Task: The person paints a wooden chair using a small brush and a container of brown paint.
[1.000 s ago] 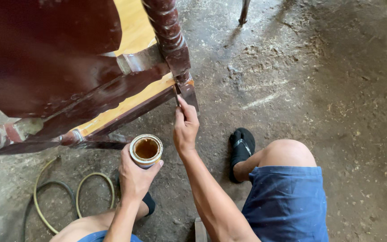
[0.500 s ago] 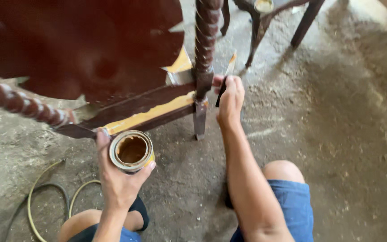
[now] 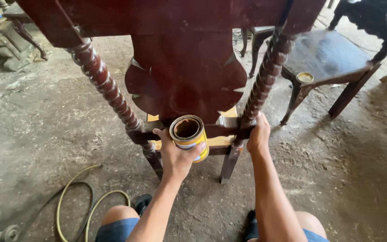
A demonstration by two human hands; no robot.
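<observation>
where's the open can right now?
Head view, centre frame: the open can is held upright in the left hand, in front of the dark red chair back, between its two twisted posts and left of the right hand.

There were two dark wooden chairs [image 3: 184,67] [image 3: 332,58], one open tin can [image 3: 189,136], one small lid [image 3: 305,78], one coiled hose [image 3: 81,201].
</observation>
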